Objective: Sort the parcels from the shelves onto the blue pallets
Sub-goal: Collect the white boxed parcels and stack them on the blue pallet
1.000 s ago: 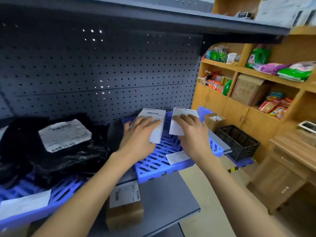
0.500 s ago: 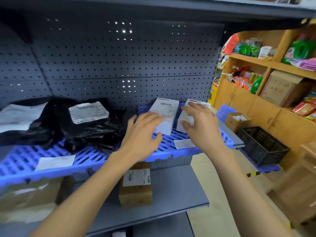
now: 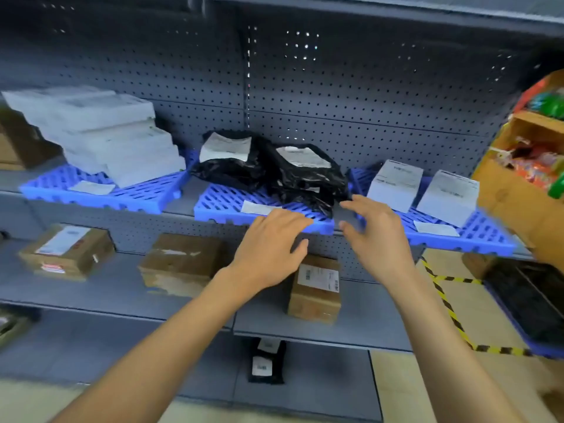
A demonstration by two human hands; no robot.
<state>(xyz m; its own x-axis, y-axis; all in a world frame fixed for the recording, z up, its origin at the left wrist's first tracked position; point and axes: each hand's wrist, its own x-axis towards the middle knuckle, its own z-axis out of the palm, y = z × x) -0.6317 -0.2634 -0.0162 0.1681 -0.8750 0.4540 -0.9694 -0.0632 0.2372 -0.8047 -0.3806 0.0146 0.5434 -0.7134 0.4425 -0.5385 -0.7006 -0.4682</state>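
Both the left hand (image 3: 271, 251) and the right hand (image 3: 377, 236) hover released, fingers spread and holding nothing, at centre frame before slotted blue plastic pallets (image 3: 262, 209). Crinkled black bags (image 3: 274, 169) and white boxes (image 3: 393, 186) lie on them; cardboard boxes (image 3: 314, 288) sit below, labels too blurred to read.

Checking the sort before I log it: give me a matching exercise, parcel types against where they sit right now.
Things:
1. black bags
2. stack of white flat parcels
3. two small white boxes
4. brown cartons

Places:
A. left blue pallet
B. grey shelf below the pallets
C. middle blue pallet
D. right blue pallet

Pairs: 1-C, 2-A, 3-D, 4-B
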